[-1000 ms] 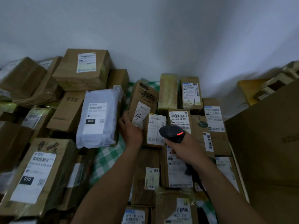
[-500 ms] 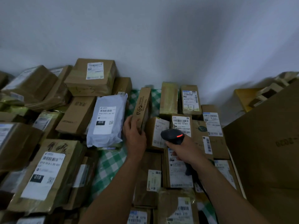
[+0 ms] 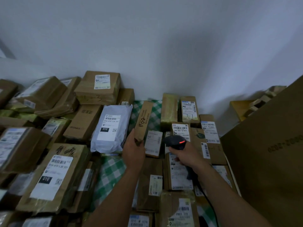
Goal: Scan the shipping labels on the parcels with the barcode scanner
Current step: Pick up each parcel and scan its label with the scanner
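Closest to me on the left lies a brown parcel marked 010, label up, with a green checked cloth showing between the piles. A large plain carton fills the right side.

My right hand is wrapped round the handle of the barcode scanner. Its head shows a red light and points away from me, over the row of flat, labelled parcels. I can't be sure from this angle which label it is aimed at.

My left hand grips the near end of a narrow brown box, which is tipped up on edge with a printed side towards the camera. Just left of it rests a grey mailer bag with a white label, also marked 010.

Farther back, a box with 3-1 handwritten on it sits by the white wall. Another labelled box tops the left pile.
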Available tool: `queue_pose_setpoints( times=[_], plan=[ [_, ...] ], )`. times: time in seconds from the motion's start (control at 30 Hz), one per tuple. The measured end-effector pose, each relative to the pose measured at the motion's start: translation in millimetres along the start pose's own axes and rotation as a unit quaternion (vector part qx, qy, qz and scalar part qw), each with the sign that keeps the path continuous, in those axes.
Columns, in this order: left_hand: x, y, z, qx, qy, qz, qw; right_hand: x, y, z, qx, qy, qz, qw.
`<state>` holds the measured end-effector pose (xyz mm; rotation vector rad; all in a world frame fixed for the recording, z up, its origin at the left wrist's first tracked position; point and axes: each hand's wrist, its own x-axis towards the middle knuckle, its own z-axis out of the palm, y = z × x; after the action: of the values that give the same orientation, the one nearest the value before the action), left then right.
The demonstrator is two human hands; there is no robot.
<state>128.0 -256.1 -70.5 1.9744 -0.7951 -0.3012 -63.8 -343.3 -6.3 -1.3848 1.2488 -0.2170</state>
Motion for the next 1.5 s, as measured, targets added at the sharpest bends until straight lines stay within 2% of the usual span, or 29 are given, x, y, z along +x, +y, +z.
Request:
queue_pose_setpoints(
  times=[0.1, 0.27, 0.43, 0.53, 0.63, 0.7, 0.73, 0.83, 0.97, 1.03, 1.13, 1.23, 1.27, 1.37, 1.5],
  plan=[
    [-11, 8, 1, -0.041, -0.002, -0.037, 0.998, -3, 2, 1, 0.005, -0.004, 0.007, 1.0],
    [-19, 36, -13, -0.105, 0.057, -0.06, 0.991, -16, -9, -5, 0.017, -0.005, -0.019, 1.0],
    [-36, 49, -37, -0.063, 0.075, -0.033, 0.995, -46, -25, -16, -0.01, 0.004, -0.063, 0.998],
    [-52, 60, -58, -0.078, 0.101, -0.009, 0.992, -67, -29, -22, 0.002, 0.018, -0.087, 0.996],
    [-70, 76, -85, -0.122, 0.11, -0.035, 0.986, -89, -29, -24, 0.012, 0.043, -0.117, 0.992],
    [-82, 85, -97, -0.152, 0.087, -0.073, 0.982, -101, -30, -23, 0.022, 0.054, -0.135, 0.989],
    [-89, 90, -101, -0.206, 0.067, -0.099, 0.971, -106, -30, -22, 0.027, 0.061, -0.146, 0.987],
    [-115, 110, -109, -0.405, 0.018, -0.175, 0.897, -124, -35, -19, 0.057, 0.087, -0.169, 0.98],
    [-143, 125, -109, -0.49, -0.032, -0.207, 0.846, -147, -38, -17, 0.11, 0.121, -0.202, 0.966],
    [-152, 128, -109, -0.502, -0.054, -0.211, 0.837, -155, -38, -19, 0.115, 0.137, -0.206, 0.962],
    [-161, 130, -111, -0.459, -0.104, -0.212, 0.857, -161, -34, -24, 0.096, 0.16, -0.204, 0.961],
    [-156, 129, -118, -0.3, -0.156, -0.172, 0.925, -169, -29, -30, 0.068, 0.181, -0.204, 0.96],
    [-153, 129, -121, -0.261, -0.173, -0.163, 0.936, -171, -28, -32, 0.066, 0.185, -0.206, 0.958],
    [-145, 131, -127, -0.237, -0.186, -0.169, 0.938, -180, -29, -35, 0.054, 0.187, -0.215, 0.957],
    [-141, 128, -124, -0.29, -0.171, -0.167, 0.926, -191, -31, -35, 0.035, 0.189, -0.235, 0.953]
  ],
)
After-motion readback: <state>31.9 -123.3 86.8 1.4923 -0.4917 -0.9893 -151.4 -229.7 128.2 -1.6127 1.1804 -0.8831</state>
